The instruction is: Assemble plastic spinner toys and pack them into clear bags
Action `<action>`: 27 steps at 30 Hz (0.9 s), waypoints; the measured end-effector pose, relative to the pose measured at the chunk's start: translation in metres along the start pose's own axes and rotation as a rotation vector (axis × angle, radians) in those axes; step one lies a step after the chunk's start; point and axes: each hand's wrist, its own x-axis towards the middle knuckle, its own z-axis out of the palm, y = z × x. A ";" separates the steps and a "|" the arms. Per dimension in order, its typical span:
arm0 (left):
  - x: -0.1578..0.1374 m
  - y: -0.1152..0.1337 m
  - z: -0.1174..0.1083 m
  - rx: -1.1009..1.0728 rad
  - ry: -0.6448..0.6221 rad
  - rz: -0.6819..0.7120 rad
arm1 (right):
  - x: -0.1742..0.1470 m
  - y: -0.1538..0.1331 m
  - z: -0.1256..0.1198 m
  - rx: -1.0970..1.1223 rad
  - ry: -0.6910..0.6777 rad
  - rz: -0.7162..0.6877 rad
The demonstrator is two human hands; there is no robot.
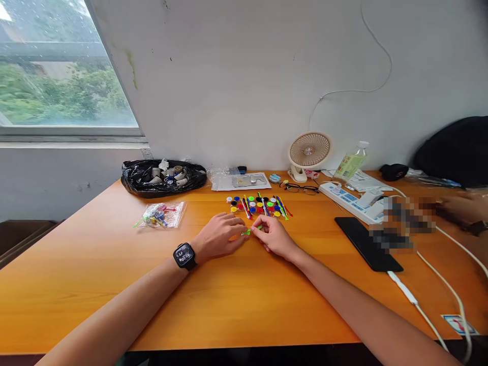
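Note:
A small bright green plastic piece [246,232] lies between my two hands, just above the table, mostly covered by fingers. My left hand [219,236], with a black watch on its wrist, closes its thumb and fingertips on the left end. On the other side my right hand [276,238] pinches the piece between thumb and forefinger. Just beyond the hands are several small round plastic discs [251,199] in white, blue, black, red, green and yellow. Thin coloured plastic sticks [281,207], some with arrow-like ends, lie over and beside them.
A clear bag [163,215] of similar parts lies left, before a black plastic bag [133,178]. Glasses [301,188], a fan [309,151] and a bottle [351,161] stand behind. A power strip [353,201], black phone [364,244] and cables occupy the right, near another person's hand [463,207].

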 end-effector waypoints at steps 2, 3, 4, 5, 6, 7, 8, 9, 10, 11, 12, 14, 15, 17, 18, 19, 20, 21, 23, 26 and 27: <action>-0.001 -0.001 0.001 0.006 0.006 0.012 | 0.000 0.001 -0.001 -0.014 -0.013 -0.004; -0.001 -0.001 0.001 0.000 0.007 0.017 | 0.001 0.001 -0.001 -0.023 -0.017 -0.007; -0.001 -0.001 0.002 -0.010 0.006 0.021 | 0.001 0.002 -0.001 -0.033 -0.019 -0.009; -0.001 -0.001 0.002 -0.023 0.004 0.023 | 0.001 0.002 -0.001 -0.042 -0.019 -0.010; -0.001 -0.001 0.002 -0.040 0.004 0.019 | 0.001 0.002 -0.002 -0.051 -0.019 -0.011; -0.001 -0.001 0.002 -0.063 0.006 0.009 | 0.001 0.002 -0.002 -0.059 -0.020 -0.010; -0.001 -0.001 0.002 -0.094 0.009 -0.006 | 0.001 0.002 -0.002 -0.067 -0.021 -0.008; -0.001 -0.001 0.003 -0.130 0.012 -0.025 | 0.001 0.001 -0.002 -0.077 -0.020 -0.005; 0.000 -0.001 0.003 -0.166 0.013 -0.044 | 0.001 0.001 -0.002 -0.092 -0.020 -0.002; 0.000 0.000 0.004 -0.198 0.012 -0.061 | 0.001 -0.001 -0.003 -0.110 -0.017 -0.001; 0.000 0.000 0.004 -0.223 0.010 -0.075 | 0.001 -0.002 -0.003 -0.129 -0.013 -0.003; 0.001 0.001 0.005 -0.251 -0.001 -0.089 | 0.000 -0.004 -0.003 -0.167 -0.012 -0.016; 0.001 0.001 0.006 -0.257 -0.005 -0.094 | 0.000 -0.005 -0.004 -0.182 -0.016 -0.021; 0.001 0.002 0.007 -0.258 -0.009 -0.105 | -0.001 -0.008 -0.005 -0.198 -0.033 -0.019; 0.000 0.003 0.007 -0.255 -0.008 -0.112 | -0.002 -0.009 -0.005 -0.204 -0.040 -0.015; -0.001 0.003 0.007 -0.250 -0.006 -0.117 | -0.002 -0.011 -0.006 -0.210 -0.040 -0.013; -0.002 0.003 0.008 -0.248 -0.004 -0.120 | -0.002 -0.013 -0.007 -0.219 -0.030 -0.017; -0.002 0.003 0.007 -0.248 -0.004 -0.118 | -0.002 -0.015 -0.008 -0.233 -0.011 -0.028; -0.003 0.003 0.006 -0.260 -0.006 -0.108 | -0.002 -0.018 -0.011 -0.271 0.053 -0.071; -0.003 0.004 0.003 -0.284 0.006 -0.105 | -0.001 -0.022 -0.013 -0.322 0.138 -0.145; -0.003 0.005 0.001 -0.292 0.011 -0.109 | -0.001 -0.022 -0.014 -0.328 0.146 -0.165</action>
